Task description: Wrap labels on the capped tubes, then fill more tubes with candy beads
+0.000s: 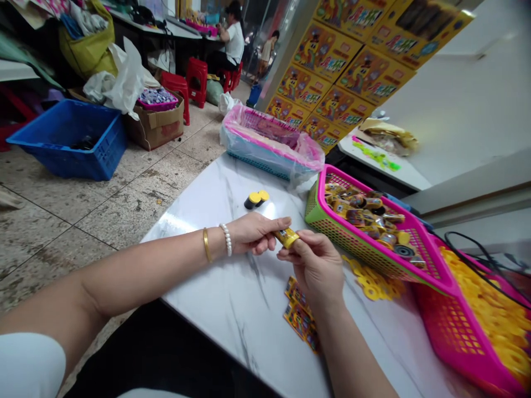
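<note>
My left hand [254,234] and my right hand [315,266] both pinch a small yellow-labelled tube [287,237] above a white marble table [232,293]. Just beyond my left hand, a pair of black discs with yellow tops [254,199] lies on the marble. Printed yellow cards [299,315] lie below my right wrist. To the right, a green and pink plastic basket [357,232] holds many similar labelled tubes. Loose yellow rings [373,283] lie by its side, and a pink basket [468,326] is heaped with more of them.
A plastic-wrapped pink and blue basket [269,143] stands at the table's far end. The tiled floor at left holds a blue crate [70,138] and a cardboard box [155,124]. Stacked yellow printed cartons [336,77] rise behind, and a seated co-worker [230,47] sits far back.
</note>
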The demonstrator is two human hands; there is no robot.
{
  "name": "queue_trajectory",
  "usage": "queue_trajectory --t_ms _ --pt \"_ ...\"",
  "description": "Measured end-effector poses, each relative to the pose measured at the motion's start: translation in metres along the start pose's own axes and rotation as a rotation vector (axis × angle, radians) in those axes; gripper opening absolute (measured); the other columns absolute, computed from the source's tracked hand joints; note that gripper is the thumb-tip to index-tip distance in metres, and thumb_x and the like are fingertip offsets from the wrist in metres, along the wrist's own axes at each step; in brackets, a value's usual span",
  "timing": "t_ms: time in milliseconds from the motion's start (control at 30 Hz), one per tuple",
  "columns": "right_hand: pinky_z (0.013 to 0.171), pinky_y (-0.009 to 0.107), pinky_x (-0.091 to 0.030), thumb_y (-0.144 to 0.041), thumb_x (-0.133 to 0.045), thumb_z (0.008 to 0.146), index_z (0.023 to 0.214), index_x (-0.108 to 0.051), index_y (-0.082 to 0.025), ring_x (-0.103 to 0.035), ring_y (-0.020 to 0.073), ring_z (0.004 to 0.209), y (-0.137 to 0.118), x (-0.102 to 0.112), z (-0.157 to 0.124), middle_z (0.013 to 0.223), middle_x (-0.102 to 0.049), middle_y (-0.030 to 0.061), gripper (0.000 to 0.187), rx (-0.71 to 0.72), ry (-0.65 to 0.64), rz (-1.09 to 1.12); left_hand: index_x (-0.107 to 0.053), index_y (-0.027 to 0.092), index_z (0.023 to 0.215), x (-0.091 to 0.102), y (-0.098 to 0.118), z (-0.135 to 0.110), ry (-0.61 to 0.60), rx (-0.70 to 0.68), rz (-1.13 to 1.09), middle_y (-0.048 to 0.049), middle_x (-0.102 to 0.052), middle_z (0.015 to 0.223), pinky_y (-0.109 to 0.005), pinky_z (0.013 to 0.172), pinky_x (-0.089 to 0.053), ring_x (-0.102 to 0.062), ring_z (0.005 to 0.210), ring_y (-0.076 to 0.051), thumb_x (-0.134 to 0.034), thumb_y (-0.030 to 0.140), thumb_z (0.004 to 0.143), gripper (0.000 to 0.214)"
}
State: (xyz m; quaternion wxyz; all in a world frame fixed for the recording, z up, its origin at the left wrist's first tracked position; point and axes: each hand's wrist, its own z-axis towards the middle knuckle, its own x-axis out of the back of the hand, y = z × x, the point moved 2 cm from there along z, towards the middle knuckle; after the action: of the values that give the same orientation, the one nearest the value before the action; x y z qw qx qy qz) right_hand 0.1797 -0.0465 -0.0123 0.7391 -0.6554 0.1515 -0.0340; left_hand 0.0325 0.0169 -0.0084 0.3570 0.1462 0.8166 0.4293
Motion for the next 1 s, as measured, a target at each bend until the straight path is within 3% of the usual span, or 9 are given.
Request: queue_trajectory --t_ms 100,167,300,500,600,700,800,933,1000 --pt "0.062 0.035 -0.066 -0.029 -0.083 0.071 0.093 -0.075 -0.025 -0.071 0.0145 0.065 0.001 0.002 0.002 0.097 -0.069 -0.0008 0.024 0.024 -0.099 -0.159 -0.058 0.011 0.057 -0.001 -0.001 0.0 0.078 0.034 0.025 0.001 -0.052 0.041 -0.02 0.031 -0.026 -0.038 0.028 -0.005 -0.054 0.057 0.092 0.058" --pt "0.067 0.033 -0.064 -0.025 -0.081 0.073 0.093 -0.077 -0.025 -0.071 0.0148 0.072 -0.002 0.004 0.003 0.092 -0.07 -0.0001 0.02 0.134 -0.134 -0.275 -0.06 0.01 0.059 -0.001 -0.002 0.0 0.061 0.058 0.018 0.0 -0.054 0.042 -0.02 0.031 -0.027 -0.041 0.029 -0.005 -0.051 0.058 0.093 0.06" --pt "0.06 0.029 -0.057 -0.019 -0.079 0.075 0.08 -0.077 -0.024 -0.067 0.0138 0.061 -0.007 0.004 0.003 0.069 -0.066 -0.0027 0.007 0.283 -0.101 -0.299 -0.064 0.009 0.066 -0.001 -0.003 0.001 -0.022 0.04 -0.029 0.0012 -0.057 0.045 -0.018 0.031 -0.027 -0.043 0.029 -0.005 -0.056 0.051 0.093 0.051" --pt "0.065 0.029 -0.056 -0.022 -0.078 0.076 0.085 -0.077 -0.027 -0.066 0.0171 0.08 -0.014 -0.004 0.0 0.087 -0.067 0.0022 0.011 0.415 -0.134 -0.477 -0.055 0.012 0.052 -0.002 -0.004 -0.002 0.095 0.066 0.037 0.0032 -0.047 0.036 -0.018 0.029 -0.024 -0.037 0.027 -0.004 -0.062 0.062 0.084 0.059" --pt "0.06 0.028 -0.056 -0.02 -0.079 0.075 0.08 -0.077 -0.027 -0.064 0.0153 0.073 -0.014 -0.005 -0.002 0.082 -0.065 0.0014 0.008 0.484 -0.099 -0.523 -0.054 0.012 0.051 -0.002 -0.005 -0.001 0.085 0.098 0.019 0.0023 -0.048 0.037 -0.019 0.03 -0.023 -0.036 0.027 -0.004 -0.06 0.063 0.085 0.061" --pt "0.054 0.028 -0.056 -0.022 -0.078 0.076 0.074 -0.073 -0.023 -0.063 0.0131 0.061 -0.011 -0.002 0.0 0.076 -0.062 -0.001 0.005 0.432 -0.06 -0.398 -0.055 0.012 0.054 0.002 -0.004 0.001 0.083 0.095 -0.001 0.0032 -0.048 0.04 -0.019 0.03 -0.021 -0.034 0.028 -0.003 -0.061 0.06 0.086 0.058" --pt "0.056 0.027 -0.057 -0.023 -0.078 0.076 0.085 -0.074 -0.023 -0.064 0.013 0.061 -0.006 -0.001 0.004 0.072 -0.064 -0.0019 0.01 0.341 -0.094 -0.362 -0.055 0.013 0.059 0.005 -0.004 0.002 0.089 0.06 0.024 0.005 -0.048 0.041 -0.019 0.03 -0.018 -0.032 0.028 -0.003 -0.063 0.059 0.085 0.054" --pt "0.075 0.032 -0.062 -0.026 -0.082 0.071 0.113 -0.072 -0.027 -0.07 0.0171 0.083 0.0 -0.001 0.008 0.1 -0.072 0.0023 0.044 0.26 -0.16 -0.371 -0.055 0.014 0.063 0.007 -0.005 0.004 0.06 -0.016 0.072 0.0049 -0.051 0.044 -0.019 0.03 -0.019 -0.035 0.029 -0.003 -0.063 0.063 0.082 0.054" --pt "0.08 0.034 -0.063 -0.028 -0.082 0.07 0.116 -0.071 -0.027 -0.072 0.0186 0.088 0.003 -0.002 0.007 0.112 -0.071 0.0043 0.047 0.225 -0.173 -0.371 -0.056 0.013 0.067 0.006 -0.006 0.005 0.028 -0.053 0.09 0.0046 -0.052 0.047 -0.018 0.031 -0.021 -0.037 0.031 -0.003 -0.064 0.067 0.079 0.055"
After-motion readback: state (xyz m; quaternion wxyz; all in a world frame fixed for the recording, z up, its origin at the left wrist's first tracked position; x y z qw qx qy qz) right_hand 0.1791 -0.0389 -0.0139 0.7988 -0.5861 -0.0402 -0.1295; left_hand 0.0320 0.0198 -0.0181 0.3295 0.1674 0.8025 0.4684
